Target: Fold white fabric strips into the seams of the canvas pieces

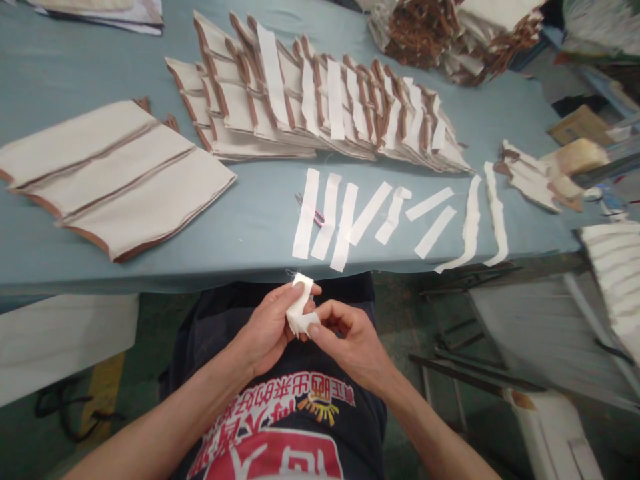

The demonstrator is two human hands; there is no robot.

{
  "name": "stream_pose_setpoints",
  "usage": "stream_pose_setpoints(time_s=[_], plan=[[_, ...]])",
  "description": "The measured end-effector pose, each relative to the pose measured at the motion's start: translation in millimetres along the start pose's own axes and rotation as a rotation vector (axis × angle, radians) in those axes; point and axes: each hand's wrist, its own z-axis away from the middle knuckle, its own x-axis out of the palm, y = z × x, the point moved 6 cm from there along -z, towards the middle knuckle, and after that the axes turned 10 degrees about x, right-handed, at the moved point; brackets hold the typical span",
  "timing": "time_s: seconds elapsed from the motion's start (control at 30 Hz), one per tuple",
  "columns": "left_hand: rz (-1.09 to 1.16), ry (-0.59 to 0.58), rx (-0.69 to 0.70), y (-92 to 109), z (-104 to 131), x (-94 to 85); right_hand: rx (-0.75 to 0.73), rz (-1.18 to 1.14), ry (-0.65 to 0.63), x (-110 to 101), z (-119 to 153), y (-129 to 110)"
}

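Note:
Close to my body, just off the table's front edge, my left hand (273, 320) pinches a bent white fabric strip (301, 297) between thumb and fingers. My right hand (345, 333) grips the lower, folded end of that same strip between thumb and forefinger. Loose threads stick out from its upper end. On the table ahead lies a spread row of similar white strips (307, 213), some straight and some creased. Small scissors (319, 217) with a pinkish handle lie partly hidden under the leftmost strips. Two longer, frayed cream strips (495, 213) lie at the right.
Overlapping cream fabric panels with brown edges (240, 107) fan across the table, several with white strips laid on them. A stitched panel stack (120, 173) lies left. Bundled brown-and-cream pieces (425, 33) sit at the back. A metal-framed stand (475, 373) is at lower right.

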Motion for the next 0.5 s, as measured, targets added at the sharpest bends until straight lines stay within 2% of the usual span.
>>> stream_pose_setpoints(time_s=[0.2,0.27,0.4,0.5], plan=[[-0.006,0.014,-0.002,-2,0,2.9,-0.064,0.175,0.094,-5,3,-4],[-0.016,0.02,0.001,-2,-1,3.0,-0.168,0.3,0.151,-7,6,-6],[-0.046,0.049,0.03,-1,-3,1.7,-0.49,0.692,0.267,-2,14,-9],[-0.077,0.069,0.077,-1,-5,1.5,-0.579,0.814,0.268,7,16,-6]])
